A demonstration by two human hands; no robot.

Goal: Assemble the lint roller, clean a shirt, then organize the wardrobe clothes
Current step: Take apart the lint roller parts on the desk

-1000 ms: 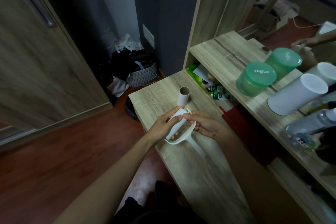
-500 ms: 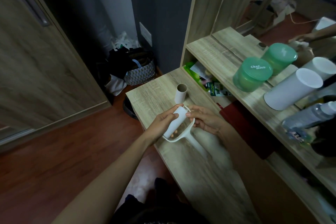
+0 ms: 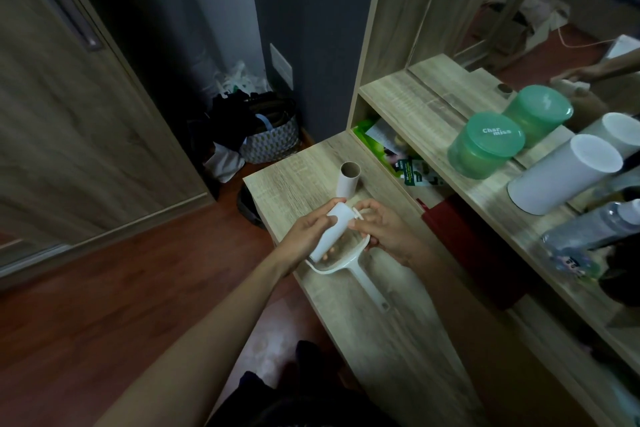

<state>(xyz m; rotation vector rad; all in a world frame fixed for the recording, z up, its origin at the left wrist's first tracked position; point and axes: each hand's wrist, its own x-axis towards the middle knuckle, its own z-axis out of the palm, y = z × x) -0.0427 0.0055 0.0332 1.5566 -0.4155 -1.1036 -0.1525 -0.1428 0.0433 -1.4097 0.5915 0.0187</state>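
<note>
Both hands engaged on lint roller parts above the desk (image 3: pixel 398 350).

Left hand (image 3: pixel 306 236) is curled round the white roll (image 3: pixel 332 229), held tilted inside the scoop-shaped head of the roller frame (image 3: pixel 365 279). Right hand (image 3: pixel 386 236) grips the frame's far edge, fingers curled on it, just beside the roll. The frame's handle points back along the desk towards the person; contact with the surface cannot be confirmed. A cardboard core (image 3: pixel 348 178) stands upright on the desk, just beyond the hands. A green tub (image 3: pixel 485 146) sits on the raised shelf (image 3: pixel 415 104) to the right.
</note>
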